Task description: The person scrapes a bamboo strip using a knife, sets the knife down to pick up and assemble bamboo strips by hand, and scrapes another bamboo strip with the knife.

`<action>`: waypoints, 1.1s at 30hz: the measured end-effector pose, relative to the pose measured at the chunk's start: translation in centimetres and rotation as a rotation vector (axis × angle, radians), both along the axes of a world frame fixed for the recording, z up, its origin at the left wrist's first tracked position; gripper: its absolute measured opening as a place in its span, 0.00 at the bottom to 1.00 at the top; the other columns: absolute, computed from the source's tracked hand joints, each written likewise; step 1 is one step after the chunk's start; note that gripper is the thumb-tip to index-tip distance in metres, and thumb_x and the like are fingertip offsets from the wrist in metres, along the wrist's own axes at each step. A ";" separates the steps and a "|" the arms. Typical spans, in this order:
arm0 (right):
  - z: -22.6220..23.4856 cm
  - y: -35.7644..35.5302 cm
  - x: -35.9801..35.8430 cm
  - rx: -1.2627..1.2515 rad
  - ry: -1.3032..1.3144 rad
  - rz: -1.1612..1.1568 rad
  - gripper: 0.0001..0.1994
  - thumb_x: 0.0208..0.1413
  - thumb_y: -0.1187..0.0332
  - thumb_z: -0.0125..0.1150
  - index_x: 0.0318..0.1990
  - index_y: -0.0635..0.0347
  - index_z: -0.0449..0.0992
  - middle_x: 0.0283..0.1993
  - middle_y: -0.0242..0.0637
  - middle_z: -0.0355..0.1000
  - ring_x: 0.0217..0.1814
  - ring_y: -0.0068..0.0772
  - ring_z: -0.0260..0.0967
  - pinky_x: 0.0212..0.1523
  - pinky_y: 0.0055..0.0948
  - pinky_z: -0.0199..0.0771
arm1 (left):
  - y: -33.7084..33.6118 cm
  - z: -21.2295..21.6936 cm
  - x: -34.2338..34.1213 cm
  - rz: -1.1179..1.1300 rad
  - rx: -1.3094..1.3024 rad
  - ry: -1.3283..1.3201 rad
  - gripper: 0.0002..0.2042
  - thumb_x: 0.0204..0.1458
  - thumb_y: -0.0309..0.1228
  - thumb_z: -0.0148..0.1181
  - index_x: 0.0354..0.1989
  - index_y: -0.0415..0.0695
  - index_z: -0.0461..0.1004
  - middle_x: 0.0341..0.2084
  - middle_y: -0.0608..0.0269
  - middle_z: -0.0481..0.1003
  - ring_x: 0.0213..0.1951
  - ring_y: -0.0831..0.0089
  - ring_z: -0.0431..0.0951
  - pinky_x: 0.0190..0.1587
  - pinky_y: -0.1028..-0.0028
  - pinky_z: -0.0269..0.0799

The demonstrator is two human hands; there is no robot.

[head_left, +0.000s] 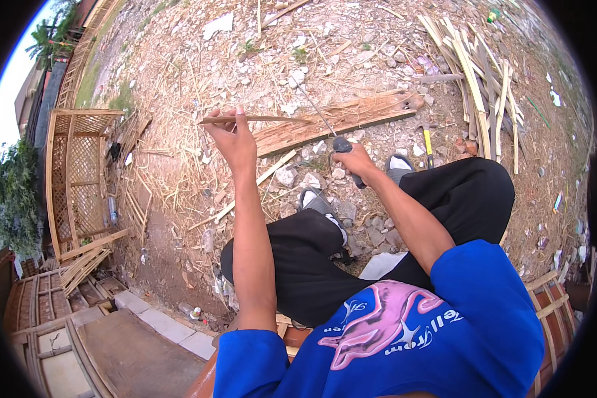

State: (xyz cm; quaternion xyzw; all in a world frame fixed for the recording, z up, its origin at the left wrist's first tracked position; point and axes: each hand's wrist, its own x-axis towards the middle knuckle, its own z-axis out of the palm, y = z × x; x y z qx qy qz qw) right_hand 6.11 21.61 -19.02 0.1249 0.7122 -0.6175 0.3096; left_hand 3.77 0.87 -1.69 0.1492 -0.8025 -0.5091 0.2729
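My left hand (235, 140) is raised at the left and pinches a thin wooden strip (275, 119), whose right end reaches over a rough plank. In my right hand (355, 163) is a long-bladed knife (341, 144) with a dark handle; its narrow blade slants up and away across the plank. The split, reddish-brown plank (371, 113) lies on the ground in front of my feet. Whether the blade touches the strip or the plank, I cannot tell.
A yellow-handled hammer (428, 147) lies right of my right foot. A pile of long wooden strips (477, 73) is at the far right. Splinters and stones cover the ground. At the left stands a wooden lattice frame (83, 176), with more strips (85, 268) below it.
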 end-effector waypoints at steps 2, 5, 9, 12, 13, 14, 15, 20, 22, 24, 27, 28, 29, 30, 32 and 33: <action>2.0 -0.2 -0.8 -0.058 0.056 -0.095 0.15 0.39 0.64 0.65 0.35 0.60 0.76 0.22 0.32 0.70 0.22 0.26 0.68 0.26 0.28 0.68 | -0.4 0.4 0.0 0.025 0.049 0.004 0.22 0.58 0.27 0.55 0.56 0.39 0.51 0.42 0.52 0.69 0.45 0.67 0.73 0.51 0.69 0.69; 4.2 -0.3 -1.5 -0.061 0.223 -0.096 0.18 0.38 0.66 0.65 0.40 0.62 0.74 0.27 0.33 0.71 0.29 0.27 0.69 0.34 0.30 0.69 | -1.6 3.2 1.0 0.055 0.190 0.110 0.26 0.59 0.27 0.55 0.59 0.41 0.46 0.42 0.52 0.69 0.42 0.68 0.73 0.50 0.68 0.69; 6.2 -0.1 -3.1 -0.203 0.526 -0.054 0.22 0.39 0.71 0.69 0.44 0.63 0.71 0.36 0.34 0.72 0.34 0.27 0.69 0.39 0.28 0.70 | -4.7 6.5 2.0 -0.164 0.431 0.520 0.18 0.61 0.32 0.53 0.55 0.49 0.54 0.38 0.59 0.69 0.38 0.72 0.70 0.46 0.65 0.69; 9.3 -0.5 -3.1 -0.359 0.539 0.029 0.23 0.39 0.75 0.72 0.43 0.63 0.68 0.43 0.36 0.75 0.36 0.26 0.70 0.40 0.26 0.71 | -5.5 7.6 2.6 -0.332 0.763 0.586 0.12 0.60 0.33 0.53 0.48 0.50 0.58 0.34 0.65 0.66 0.34 0.77 0.66 0.40 0.71 0.67; 10.0 -0.8 -2.6 -0.429 0.365 0.128 0.24 0.38 0.74 0.74 0.44 0.63 0.68 0.45 0.37 0.75 0.37 0.25 0.71 0.41 0.25 0.72 | -5.3 7.6 2.7 -0.319 0.828 0.541 0.10 0.61 0.32 0.52 0.45 0.49 0.59 0.33 0.67 0.64 0.33 0.78 0.65 0.37 0.75 0.64; 10.7 -1.1 -2.2 -0.493 0.189 0.226 0.26 0.38 0.74 0.75 0.45 0.62 0.67 0.47 0.39 0.75 0.39 0.24 0.71 0.42 0.25 0.72 | -5.5 7.4 2.6 -0.306 0.826 0.554 0.10 0.61 0.32 0.52 0.45 0.49 0.59 0.33 0.67 0.64 0.33 0.78 0.65 0.37 0.75 0.64; 11.3 -1.6 -1.8 -0.549 0.179 0.289 0.27 0.38 0.70 0.76 0.46 0.61 0.67 0.47 0.38 0.76 0.35 0.21 0.71 0.36 0.23 0.72 | -5.8 7.0 2.2 -0.359 0.912 0.535 0.10 0.61 0.32 0.52 0.45 0.49 0.59 0.33 0.66 0.64 0.33 0.78 0.65 0.38 0.74 0.64; 14.2 -4.1 1.5 -0.487 0.188 0.351 0.25 0.37 0.68 0.78 0.42 0.60 0.68 0.37 0.32 0.74 0.26 0.16 0.67 0.25 0.19 0.67 | -6.0 4.8 1.0 -0.321 0.989 0.444 0.11 0.61 0.32 0.51 0.48 0.48 0.58 0.36 0.63 0.66 0.32 0.77 0.65 0.36 0.72 0.64; 14.4 -5.4 2.5 -0.452 0.289 0.318 0.23 0.38 0.70 0.76 0.41 0.60 0.68 0.29 0.27 0.69 0.24 0.16 0.65 0.24 0.19 0.66 | -6.4 4.5 0.8 -0.330 0.962 0.423 0.13 0.61 0.32 0.51 0.51 0.47 0.57 0.38 0.61 0.68 0.34 0.75 0.67 0.39 0.70 0.67; 13.1 -6.1 2.5 -0.487 0.401 0.278 0.21 0.39 0.71 0.74 0.40 0.59 0.68 0.27 0.26 0.68 0.23 0.16 0.64 0.22 0.19 0.64 | -5.2 4.4 0.4 -0.235 0.938 0.367 0.14 0.62 0.35 0.50 0.52 0.48 0.55 0.44 0.57 0.67 0.41 0.71 0.70 0.45 0.67 0.70; 13.6 -5.9 2.1 -0.510 0.426 0.243 0.20 0.40 0.72 0.72 0.40 0.60 0.69 0.29 0.28 0.69 0.26 0.17 0.65 0.26 0.20 0.66 | -3.7 4.0 0.8 -0.153 0.762 0.207 0.20 0.63 0.38 0.46 0.59 0.49 0.51 0.55 0.52 0.61 0.53 0.63 0.66 0.54 0.60 0.67; 14.2 -5.5 1.8 -0.487 0.340 0.247 0.20 0.41 0.71 0.73 0.41 0.61 0.70 0.32 0.30 0.71 0.31 0.19 0.67 0.32 0.22 0.69 | -3.0 3.7 0.8 -0.101 0.590 0.107 0.22 0.63 0.39 0.45 0.63 0.50 0.48 0.58 0.50 0.58 0.56 0.62 0.64 0.56 0.58 0.65; 14.7 -5.4 1.7 -0.435 0.366 0.182 0.17 0.44 0.72 0.70 0.40 0.61 0.70 0.31 0.30 0.71 0.28 0.18 0.66 0.29 0.21 0.68 | -1.7 3.6 1.4 -0.073 0.294 0.050 0.23 0.63 0.37 0.46 0.64 0.47 0.51 0.57 0.52 0.62 0.57 0.62 0.65 0.57 0.60 0.63; 14.9 -5.2 1.4 -0.426 0.372 0.158 0.17 0.44 0.72 0.70 0.40 0.61 0.70 0.31 0.30 0.71 0.28 0.18 0.66 0.29 0.21 0.68 | -1.3 3.6 2.3 -0.192 0.099 -0.064 0.20 0.63 0.36 0.46 0.61 0.45 0.56 0.54 0.53 0.66 0.56 0.63 0.67 0.57 0.62 0.64; 15.3 -5.2 0.8 -0.614 0.218 -0.004 0.14 0.46 0.72 0.69 0.37 0.60 0.69 0.29 0.30 0.70 0.23 0.17 0.64 0.23 0.20 0.65 | -1.3 4.7 4.9 -0.430 0.028 -0.315 0.16 0.62 0.34 0.48 0.56 0.42 0.64 0.50 0.55 0.71 0.53 0.65 0.70 0.55 0.66 0.64; 14.6 -4.8 0.1 -0.644 0.205 -0.087 0.12 0.47 0.72 0.68 0.36 0.60 0.69 0.26 0.29 0.70 0.20 0.16 0.61 0.20 0.19 0.61 | -0.8 5.1 6.0 -0.565 0.170 -0.469 0.15 0.62 0.33 0.49 0.54 0.41 0.67 0.48 0.56 0.73 0.52 0.66 0.71 0.55 0.68 0.64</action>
